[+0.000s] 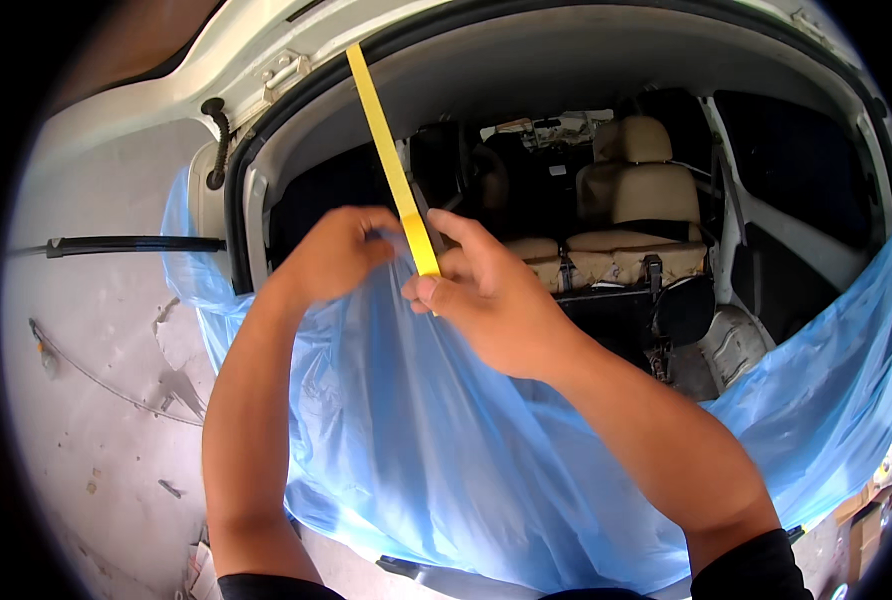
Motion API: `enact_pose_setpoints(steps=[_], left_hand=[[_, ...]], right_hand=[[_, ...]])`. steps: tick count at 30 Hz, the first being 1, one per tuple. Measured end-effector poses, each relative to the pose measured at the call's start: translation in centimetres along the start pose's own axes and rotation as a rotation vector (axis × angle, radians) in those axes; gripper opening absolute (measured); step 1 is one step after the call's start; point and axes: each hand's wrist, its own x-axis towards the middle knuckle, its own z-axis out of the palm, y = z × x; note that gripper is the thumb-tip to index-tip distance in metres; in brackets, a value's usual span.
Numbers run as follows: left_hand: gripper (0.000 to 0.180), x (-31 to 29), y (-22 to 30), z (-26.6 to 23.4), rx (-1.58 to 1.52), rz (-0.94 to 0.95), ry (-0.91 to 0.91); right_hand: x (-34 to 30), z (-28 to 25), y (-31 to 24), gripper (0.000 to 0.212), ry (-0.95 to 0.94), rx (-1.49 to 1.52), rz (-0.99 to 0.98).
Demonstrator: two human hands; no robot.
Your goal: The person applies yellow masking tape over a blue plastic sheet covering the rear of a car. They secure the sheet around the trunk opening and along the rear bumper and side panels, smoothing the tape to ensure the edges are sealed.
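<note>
Vehicle bodywork (136,170) surrounds the open rear in front of you, its opening edged by a black seal (237,215). Blue plastic sheet (386,430) hangs in folds across the lower part of that opening, rising toward both sides. Beyond it, well apart from your hands, stand a beige front seat (656,190) and a lower beige seat row (616,268). Yellow tape (391,165) runs down between you and the cabin as a narrow strip, its long axis slanting from the seal at upper left to your right hand (481,290) at lower right. The right is the nearer hand: its thumb and fingers pinch the strip's lower end. Your left hand (341,255) sits just to the left of that end, fingers curled inward at the sheet's upper edge; you cannot tell from this view whether it grips the film. The lower tip of the strip is partly covered by your right thumb, and your left fingertips blur into the blue. How the upper end meets the seal is hard to make out. Your right forearm (656,420) hides some of the sheet, and the deep cabin goes dark.
</note>
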Motion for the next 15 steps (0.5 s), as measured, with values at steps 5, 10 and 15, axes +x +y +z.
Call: enact_pose_setpoints(steps=[5, 10, 15], left_hand=[[0.018, 4.3, 0.6, -2.2, -0.094, -0.153, 0.163], [0.018, 6.1, 2.8, -2.7, -0.272, -0.162, 0.223], [0.017, 6.0, 1.7, -3.8, -0.303, -0.232, 0.213]], right_hand=[[-0.9, -0.3, -0.5, 0.061, -0.012, 0.046, -0.017], [-1.6, -0.3, -0.2, 0.063, -0.018, 0.054, -0.030], [-2.0, 0.5, 0.2, 0.066, -0.039, 0.096, -0.061]])
